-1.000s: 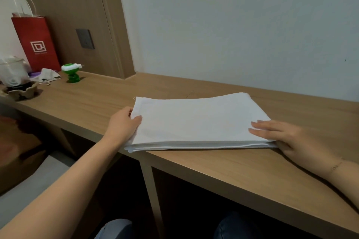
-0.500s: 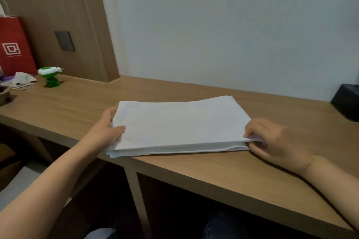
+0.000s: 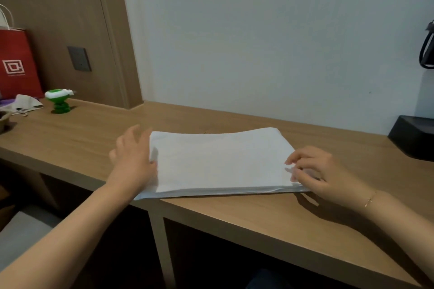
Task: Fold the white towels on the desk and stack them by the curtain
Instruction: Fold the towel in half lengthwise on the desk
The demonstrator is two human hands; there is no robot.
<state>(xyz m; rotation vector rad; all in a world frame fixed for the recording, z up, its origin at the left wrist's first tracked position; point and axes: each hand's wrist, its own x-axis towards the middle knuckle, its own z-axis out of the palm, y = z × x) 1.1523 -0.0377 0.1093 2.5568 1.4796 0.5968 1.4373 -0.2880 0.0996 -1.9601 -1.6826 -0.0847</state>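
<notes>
A folded white towel lies flat in several layers on the wooden desk, close to its front edge. My left hand is at the towel's left edge, blurred, with the fingers straight and spread, the palm side against the edge. My right hand is at the near right corner, fingers curled over it and pinching the upper layers. No curtain is in view.
At the far left of the desk stand a red paper bag, a crumpled pale cloth and a small green toy. A black box sits at the right by the wall. The desk's front edge runs just below the towel.
My left hand has let go of the towel's left edge and opened its fingers. My right hand went from lying flat to pinching the right corner. The view has shifted.
</notes>
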